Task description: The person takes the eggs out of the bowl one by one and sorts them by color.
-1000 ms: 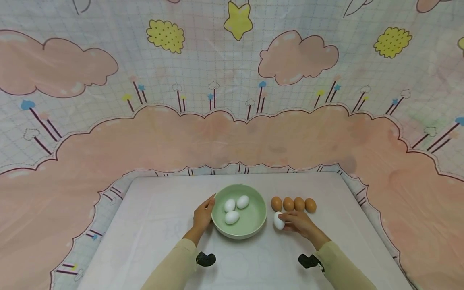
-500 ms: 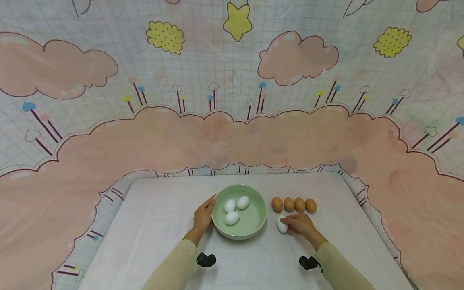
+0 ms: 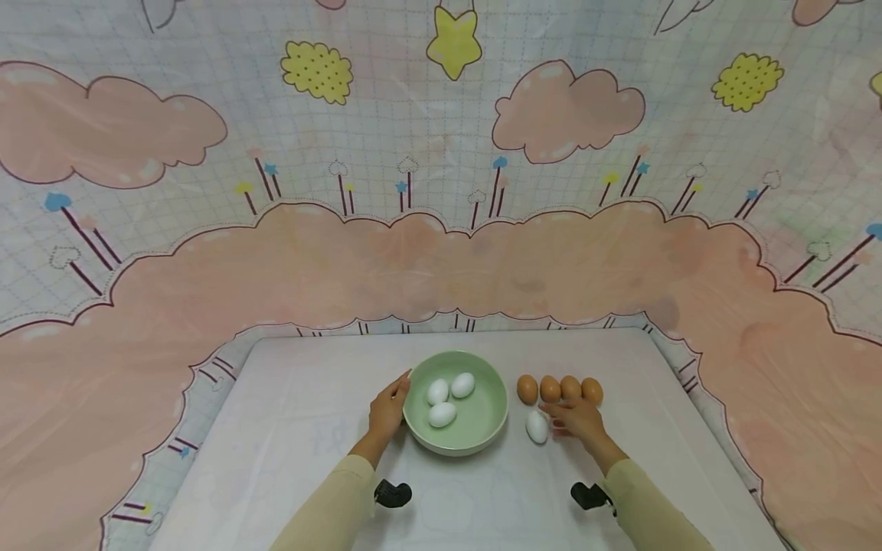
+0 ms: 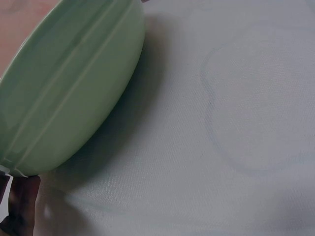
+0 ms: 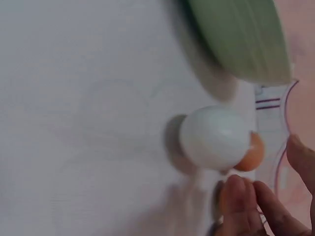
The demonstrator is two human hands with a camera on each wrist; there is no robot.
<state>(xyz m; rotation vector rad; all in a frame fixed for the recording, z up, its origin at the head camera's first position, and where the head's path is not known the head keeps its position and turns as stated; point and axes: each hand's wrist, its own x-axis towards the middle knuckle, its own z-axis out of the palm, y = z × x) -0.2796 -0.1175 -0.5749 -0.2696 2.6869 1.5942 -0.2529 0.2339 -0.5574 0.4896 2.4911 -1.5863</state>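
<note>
A green bowl (image 3: 456,440) stands on the table with three white eggs (image 3: 442,414) inside. My left hand (image 3: 386,409) holds the bowl at its left side; in the left wrist view the bowl's outer wall (image 4: 74,88) hides most of that hand. To the right of the bowl, another white egg (image 3: 537,427) lies on the table. My right hand (image 3: 577,419) is just right of this egg, fingers apart from it and holding nothing. Right behind the hand is a row of several brown eggs (image 3: 550,389). In the right wrist view the white egg (image 5: 214,137) partly covers a brown one.
The white table (image 3: 303,428) extends around the bowl and eggs. Behind it hangs a printed cloth (image 3: 441,268) with clouds and stars. A dark wrist camera (image 3: 393,493) sits on the left wrist, and another dark wrist camera (image 3: 589,496) on the right.
The right hand moved the white egg slightly right and toward me, set it in front of the brown eggs, then let go. The left hand and bowl stayed put.
</note>
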